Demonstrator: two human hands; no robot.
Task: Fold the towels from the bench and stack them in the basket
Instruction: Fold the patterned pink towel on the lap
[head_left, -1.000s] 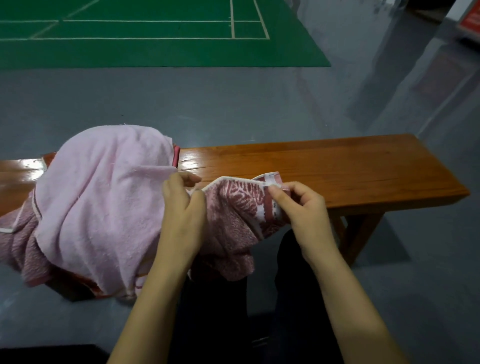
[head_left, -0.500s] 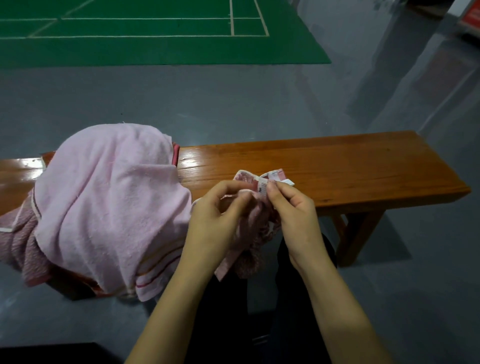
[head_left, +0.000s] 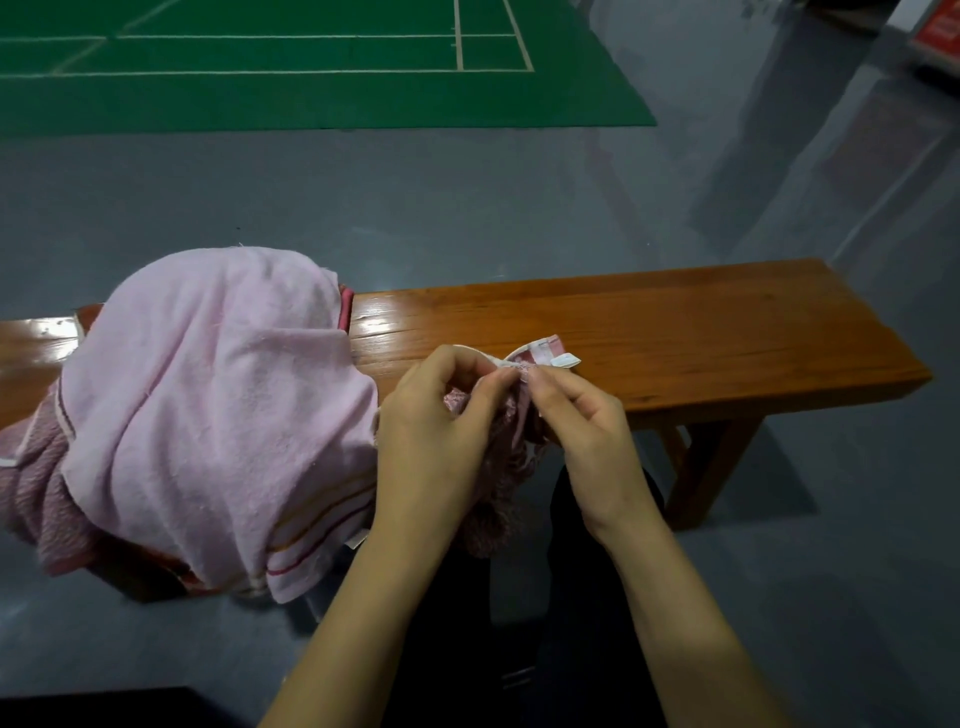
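Observation:
A small dark-pink patterned towel (head_left: 506, 457) hangs bunched between my hands, in front of the wooden bench (head_left: 701, 332). My left hand (head_left: 436, 431) and my right hand (head_left: 582, 415) both pinch its top corners, held close together, with a white tag sticking out to the right. A heap of towels sits on the bench's left part, topped by a large light-pink towel (head_left: 208, 415). A darker pink towel (head_left: 36, 483) hangs below it at the far left. No basket can be made out; a dark shape shows under the heap.
The bench's right half is bare wood, with a leg (head_left: 706, 467) below its right end. Grey floor surrounds the bench. A green court mat (head_left: 311, 67) with white lines lies beyond it. My dark trousers (head_left: 571, 623) fill the lower middle.
My left hand moved right from the heap and met my right hand. The patterned towel's two corners came together, and the cloth now hangs bunched below.

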